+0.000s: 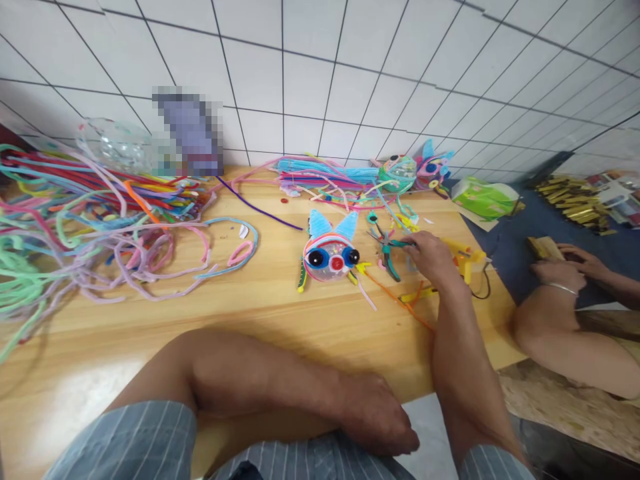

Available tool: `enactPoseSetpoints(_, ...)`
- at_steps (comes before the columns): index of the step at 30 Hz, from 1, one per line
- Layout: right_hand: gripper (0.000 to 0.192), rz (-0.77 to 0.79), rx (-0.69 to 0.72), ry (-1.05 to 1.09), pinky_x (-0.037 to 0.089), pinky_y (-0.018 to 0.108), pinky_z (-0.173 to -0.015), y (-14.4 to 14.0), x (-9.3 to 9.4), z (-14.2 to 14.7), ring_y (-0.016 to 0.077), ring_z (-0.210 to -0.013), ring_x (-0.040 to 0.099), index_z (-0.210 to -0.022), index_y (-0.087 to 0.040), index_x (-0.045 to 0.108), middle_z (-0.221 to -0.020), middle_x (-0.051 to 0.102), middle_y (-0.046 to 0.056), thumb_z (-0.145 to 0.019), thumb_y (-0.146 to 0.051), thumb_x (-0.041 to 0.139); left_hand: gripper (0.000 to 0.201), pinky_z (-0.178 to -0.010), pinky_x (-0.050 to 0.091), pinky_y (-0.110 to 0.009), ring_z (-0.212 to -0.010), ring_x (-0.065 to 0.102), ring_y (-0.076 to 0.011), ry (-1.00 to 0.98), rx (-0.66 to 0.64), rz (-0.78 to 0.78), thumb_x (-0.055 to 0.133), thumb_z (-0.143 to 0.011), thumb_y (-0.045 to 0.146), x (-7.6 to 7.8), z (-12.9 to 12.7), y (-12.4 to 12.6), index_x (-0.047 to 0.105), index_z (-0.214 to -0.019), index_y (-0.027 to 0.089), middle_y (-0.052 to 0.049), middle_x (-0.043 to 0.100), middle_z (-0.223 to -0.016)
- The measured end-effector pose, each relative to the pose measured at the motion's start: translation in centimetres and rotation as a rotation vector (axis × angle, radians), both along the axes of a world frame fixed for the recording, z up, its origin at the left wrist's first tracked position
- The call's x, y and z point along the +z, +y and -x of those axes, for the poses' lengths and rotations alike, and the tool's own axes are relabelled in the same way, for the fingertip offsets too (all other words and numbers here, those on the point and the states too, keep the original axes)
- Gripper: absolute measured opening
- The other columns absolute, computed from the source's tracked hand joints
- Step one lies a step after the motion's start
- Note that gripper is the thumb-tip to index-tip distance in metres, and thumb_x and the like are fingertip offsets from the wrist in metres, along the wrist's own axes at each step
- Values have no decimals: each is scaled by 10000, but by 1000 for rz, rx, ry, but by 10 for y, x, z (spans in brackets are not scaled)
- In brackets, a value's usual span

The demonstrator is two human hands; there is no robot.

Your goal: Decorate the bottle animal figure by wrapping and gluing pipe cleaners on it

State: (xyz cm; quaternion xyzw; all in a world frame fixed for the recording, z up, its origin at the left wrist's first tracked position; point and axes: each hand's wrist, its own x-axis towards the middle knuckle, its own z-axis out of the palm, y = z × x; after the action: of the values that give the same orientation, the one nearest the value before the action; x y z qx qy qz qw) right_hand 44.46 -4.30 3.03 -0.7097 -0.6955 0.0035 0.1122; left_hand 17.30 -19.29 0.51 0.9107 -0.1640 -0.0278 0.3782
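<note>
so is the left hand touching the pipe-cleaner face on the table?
No, the left hand rests at the table's near edge, well apart from the pipe-cleaner face, while the right hand reaches the pliers.

Lighting: bright, even, diffuse daylight. Glare: pale sheen on the wooden table (75, 373) at lower left. Shadows: soft, short, beneath the forearm. Distortion: strong wide-angle bowing of the tiled wall (350, 80) lines toward the edges. Blur: one pixelated patch (193, 133) at upper left; corners slightly soft.
</note>
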Motion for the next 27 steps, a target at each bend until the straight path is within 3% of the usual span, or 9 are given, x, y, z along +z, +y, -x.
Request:
enactPoseSetpoints(3,246,-26,4,24,543,413,-954,-2,3,-1,290,-1054,730,-1098,-228,828,-1118,804,117,-955,-218,628,236,-582,464,-290,-780,739,-171,-62,71,80,737,-932,246,-8,-2,-3,590,-747,249,35,773,-843)
enactPoseSetpoints(6,258,-61,-12,64,540,402,-906,-6,10,-8,272,-968,721,-1140,-235,825,-1090,799,109,-949,-238,652,226,-596,464,-282,-794,738,-156,-44,62,81,762,-916,240,-8,-3,-3,602,-756,251,52,769,-848)
enactPoseSetpoints(11,217,-59,-69,85,532,412,-859,-16,19,-24,275,-897,706,-1077,-240,819,-1029,801,101,-916,-264,676,244,-528,359,-338,-864,783,-186,35,-25,6,679,-982,242,7,2,4,538,-783,243,10,813,-952)
enactPoseSetpoints(16,201,40,-137,67,538,432,-861,-14,12,-24,295,-939,726,-1042,-251,814,-1047,810,98,-891,-253,682,271,-545,368,-351,-994,807,-199,116,-73,-29,633,-1017,251,18,3,7,480,-793,252,-2,834,-1062)
enactPoseSetpoints(22,189,124,-215,22,508,428,-858,-14,11,-18,309,-1017,738,-1049,-212,807,-1079,805,144,-950,-252,651,281,-530,375,-347,-946,795,-204,74,-57,57,673,-968,250,8,0,6,477,-766,258,-1,814,-972)
enactPoseSetpoints(27,106,210,-282,-10,498,429,-809,-15,14,-19,343,-974,740,-955,-226,781,-1023,810,143,-901,-222,690,285,-527,366,-344,-887,770,-203,58,-44,115,656,-953,243,2,-1,6,464,-742,259,-1,792,-920)
